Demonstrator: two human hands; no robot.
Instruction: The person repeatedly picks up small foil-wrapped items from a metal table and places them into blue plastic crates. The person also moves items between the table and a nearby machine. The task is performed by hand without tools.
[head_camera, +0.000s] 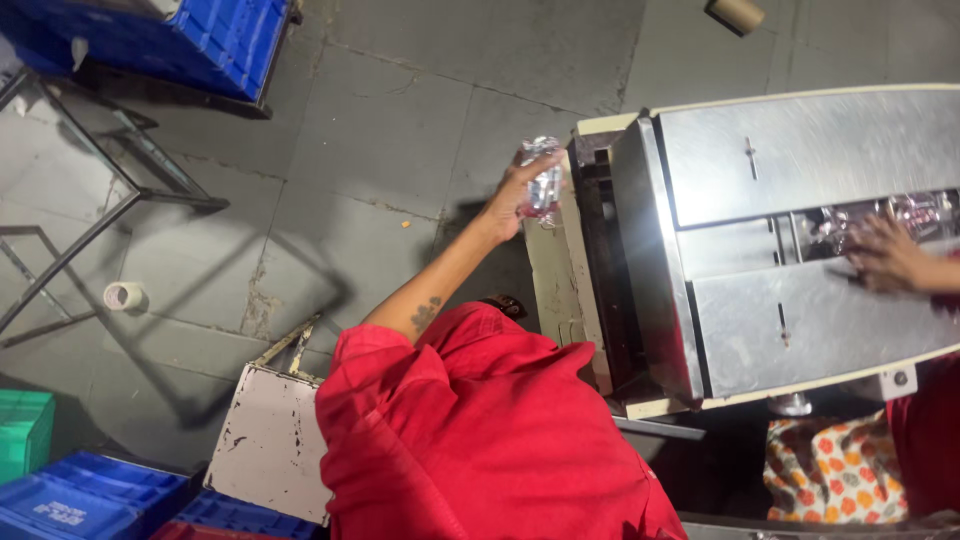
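Two hands: both in view, one on each side of a steel machine (800, 160).
Left hand (515, 200): raised off the end of the machine, arm out of a red sleeve (480, 420); fingers (535, 168) closed round a small clear bottle (543, 180), thumb and fingers wrapped about its body.
Clear bottle: one in this hand, held roughly upright above the grey floor (380, 130), just beside the machine's left end, not touching it as far as can be seen.
Right hand (885, 255): blurred; lies flat on the machine's steel top with fingers spread, at the edge of the channel (850, 222) between the two plates. Whether it grips anything: cannot tell.
Channel contents: several shiny clear items, blurred; count not readable.
Machine: one; two flat steel plates with a slot between them, cream frame round the edge.
Blue crates (200, 35): one stack top left, more at bottom left (90, 495); exact count not readable.
Green crate (25, 430): one, at left edge.
Tape roll (125, 295): one, on the floor, well apart from both hands.
Cardboard tube (735, 14): one, on the floor at top.
Metal frame (90, 170): one, left, standing on the floor.
Patterned cloth (835, 470): orange and white, below the machine.
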